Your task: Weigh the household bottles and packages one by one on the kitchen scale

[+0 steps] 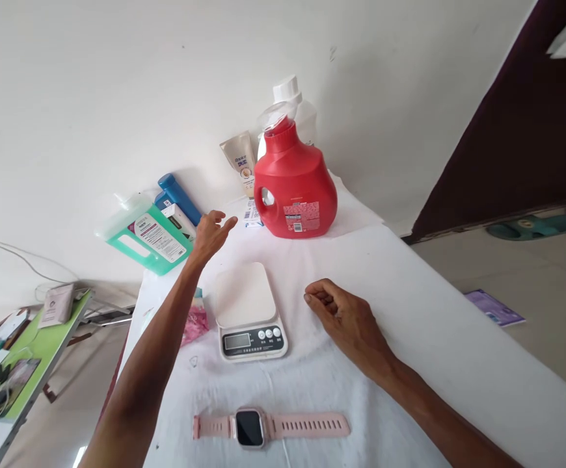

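My left hand (213, 235) reaches over the far left of the table with thumb and fingers apart, holding nothing. It is nearest a bottle of green liquid (159, 244), a white box (179, 221) and a blue bottle (179, 197). My right hand (344, 312) is held to the right of a white kitchen scale (245, 296), its fingers curled in with nothing visible in them. The scale's plate is bare and its display looks blank. Closer to me lies a pink-strapped smartwatch (250, 428), stretched out flat. My left forearm partly hides a pink packet (195, 323).
A red detergent jug (296, 188) stands at the back, before a white-capped bottle (305, 117). Beside it lean a beige tube (241, 159) and a small white box (252, 213). A green side table (29, 354) is at left; a purple packet (495, 307) lies on the floor.
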Motion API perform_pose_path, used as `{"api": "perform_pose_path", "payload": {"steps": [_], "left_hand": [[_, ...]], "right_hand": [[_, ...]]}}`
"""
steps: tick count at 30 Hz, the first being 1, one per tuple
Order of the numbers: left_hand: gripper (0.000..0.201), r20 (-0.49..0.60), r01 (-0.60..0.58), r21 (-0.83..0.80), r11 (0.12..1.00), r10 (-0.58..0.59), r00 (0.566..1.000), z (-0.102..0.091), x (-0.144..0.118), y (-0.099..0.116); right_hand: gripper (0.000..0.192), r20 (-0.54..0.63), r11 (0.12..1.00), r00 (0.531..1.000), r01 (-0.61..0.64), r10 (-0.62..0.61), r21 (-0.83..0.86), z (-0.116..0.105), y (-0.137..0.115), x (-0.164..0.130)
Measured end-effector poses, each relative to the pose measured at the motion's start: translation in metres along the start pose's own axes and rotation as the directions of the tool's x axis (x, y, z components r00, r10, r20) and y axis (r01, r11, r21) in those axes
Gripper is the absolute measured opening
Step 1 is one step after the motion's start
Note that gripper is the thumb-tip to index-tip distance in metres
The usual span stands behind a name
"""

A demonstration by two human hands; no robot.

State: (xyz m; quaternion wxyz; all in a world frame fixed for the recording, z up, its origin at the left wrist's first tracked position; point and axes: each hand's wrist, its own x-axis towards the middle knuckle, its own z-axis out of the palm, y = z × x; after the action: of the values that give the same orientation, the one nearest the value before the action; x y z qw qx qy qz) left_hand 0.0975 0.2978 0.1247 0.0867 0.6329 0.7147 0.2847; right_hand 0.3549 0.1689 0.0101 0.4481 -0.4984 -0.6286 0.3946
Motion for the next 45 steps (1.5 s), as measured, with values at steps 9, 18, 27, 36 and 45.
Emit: {"api": "perform_pose_path", "payload": {"steps": [9,18,27,36,45], "left_hand": [[0.107,0.181,0.026,0.271,0.962,-0.077,0.981,-0.114,-0.173,-0.109],[0.086,0.233,-0.018,0.391,0.920,-0.080,0.969,-0.110,-0.183,-0.160],[0.069,-0.210,0.089,0.226,0.970,-0.041,0.977,-0.094,-0.230,-0.155],[0.076,-0.277,-0.002,0.152,0.988,0.045,0.960,-0.102,-0.208,-0.072],[0.060,0.199,-0.253,0.078,0.964,0.234,0.952,-0.050,-0.138,-0.034]], "right_hand": [[0.019,-0.010,0.998,1.000,-0.006,0.005,-0.066,0.005,0.002,0.000],[0.023,-0.006,0.989,0.999,-0.046,0.045,-0.138,0.006,-0.007,-0.004],[0.022,-0.004,0.992,1.000,-0.020,0.020,-0.124,0.005,-0.010,-0.006],[0.019,0.000,0.993,1.000,0.002,-0.002,-0.120,0.006,-0.007,-0.003],[0.017,0.006,0.996,1.000,0.017,-0.016,-0.092,0.002,-0.009,-0.004]]}}
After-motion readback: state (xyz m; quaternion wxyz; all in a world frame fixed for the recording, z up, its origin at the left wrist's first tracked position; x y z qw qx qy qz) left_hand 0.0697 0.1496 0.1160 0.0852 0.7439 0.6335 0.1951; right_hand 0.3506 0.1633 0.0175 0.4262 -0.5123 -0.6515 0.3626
